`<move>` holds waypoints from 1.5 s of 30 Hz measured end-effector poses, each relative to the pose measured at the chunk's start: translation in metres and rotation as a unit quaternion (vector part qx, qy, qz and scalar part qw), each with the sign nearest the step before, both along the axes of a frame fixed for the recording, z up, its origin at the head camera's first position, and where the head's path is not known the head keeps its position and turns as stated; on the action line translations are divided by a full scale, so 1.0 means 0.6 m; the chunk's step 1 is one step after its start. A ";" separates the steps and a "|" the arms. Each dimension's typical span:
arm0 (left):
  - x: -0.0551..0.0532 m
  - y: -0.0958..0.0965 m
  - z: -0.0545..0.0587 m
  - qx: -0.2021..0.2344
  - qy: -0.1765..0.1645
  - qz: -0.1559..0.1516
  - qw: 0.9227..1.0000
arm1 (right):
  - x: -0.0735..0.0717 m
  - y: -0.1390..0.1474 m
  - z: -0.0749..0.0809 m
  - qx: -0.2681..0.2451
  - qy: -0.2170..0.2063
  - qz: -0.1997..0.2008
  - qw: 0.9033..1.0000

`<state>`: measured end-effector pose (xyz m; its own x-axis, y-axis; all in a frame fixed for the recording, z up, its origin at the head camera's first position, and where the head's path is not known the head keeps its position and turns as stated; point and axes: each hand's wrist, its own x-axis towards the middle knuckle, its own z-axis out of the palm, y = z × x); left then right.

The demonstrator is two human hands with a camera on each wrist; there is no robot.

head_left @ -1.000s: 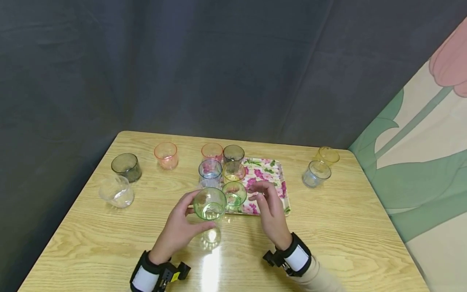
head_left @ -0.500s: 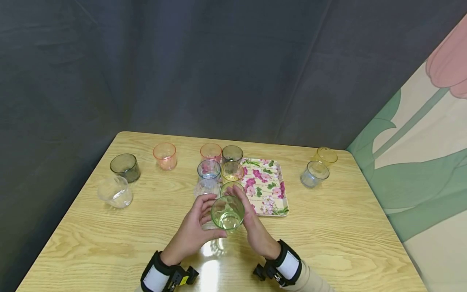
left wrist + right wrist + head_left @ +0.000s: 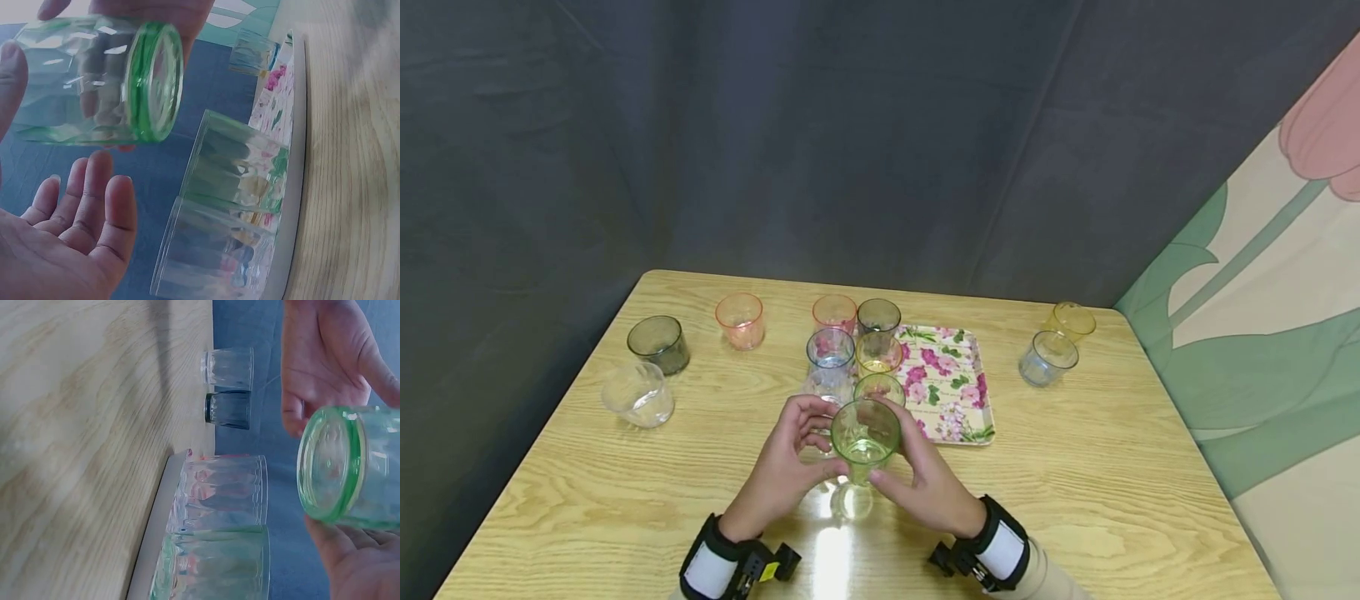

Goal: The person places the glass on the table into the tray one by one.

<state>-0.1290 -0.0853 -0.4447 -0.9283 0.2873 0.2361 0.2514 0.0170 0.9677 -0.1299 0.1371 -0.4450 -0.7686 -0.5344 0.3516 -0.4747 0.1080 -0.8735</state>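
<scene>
A green glass tumbler (image 3: 865, 437) is held upright above the table, in front of the tray. My right hand (image 3: 931, 486) grips it from the right, thumb on the near side and fingers behind. On the other side my left hand (image 3: 784, 463) spreads loosely around it; in the left wrist view its fingers (image 3: 119, 209) stand apart from the glass, with the thumb close by the rim. Just beyond, another green tumbler (image 3: 880, 387) stands on the flowered tray (image 3: 955, 383), beside a clear tumbler (image 3: 206, 250) partly covered by the hand in the head view.
Further back on the tray stand pink (image 3: 834, 312), dark grey (image 3: 878, 314), blue (image 3: 831, 348) and yellow (image 3: 878, 353) tumblers. At left are pink (image 3: 741, 323), grey (image 3: 659, 346) and tilted clear (image 3: 640, 396) glasses; at right, blue (image 3: 1048, 360) and yellow (image 3: 1072, 320) ones.
The green tumbler has moved right and nearer from the tray's front left corner. My right hand came over from the tray and took hold of it, while the left fingers loosened off it.
</scene>
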 end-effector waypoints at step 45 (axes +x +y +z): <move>-0.090 -0.025 -0.090 -0.227 -0.138 0.196 0.944 | -0.081 0.118 0.063 0.099 -0.022 -0.229 0.968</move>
<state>-0.1830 -0.1005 -0.4984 -0.9925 -0.0768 -0.0948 -0.1202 0.4850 0.8662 -0.1787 0.2077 -0.4074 -0.9530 -0.1876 0.2380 -0.2996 0.4654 -0.8328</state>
